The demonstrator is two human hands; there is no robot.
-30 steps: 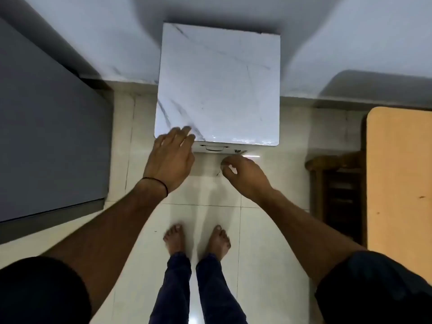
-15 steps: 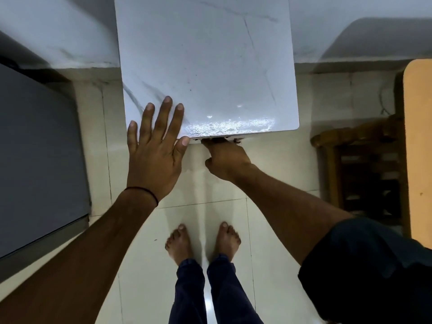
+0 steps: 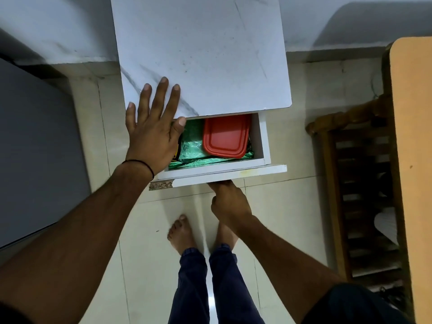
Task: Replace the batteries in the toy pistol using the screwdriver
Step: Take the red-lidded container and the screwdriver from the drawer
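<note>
A white marble-patterned cabinet (image 3: 205,54) stands against the wall, its drawer (image 3: 224,173) pulled out toward me. My left hand (image 3: 153,132) lies flat and spread on the cabinet's front left corner, partly over the drawer. My right hand (image 3: 228,202) grips the drawer front from underneath, at the handle. Inside the drawer sit a red-lidded box (image 3: 225,136) and green plastic wrapping (image 3: 194,150). A small yellow and black object (image 3: 177,153) peeks out under my left hand. No toy pistol or screwdriver is identifiable.
A grey surface (image 3: 35,148) fills the left side. A wooden slatted chair (image 3: 360,188) and a tan tabletop (image 3: 413,148) stand at the right. My bare feet (image 3: 182,232) are on the pale tiled floor below the drawer.
The drawer was shut before and has slid out toward me under my right hand's pull. My left hand stays flat on the cabinet top. The view has moved closer.
</note>
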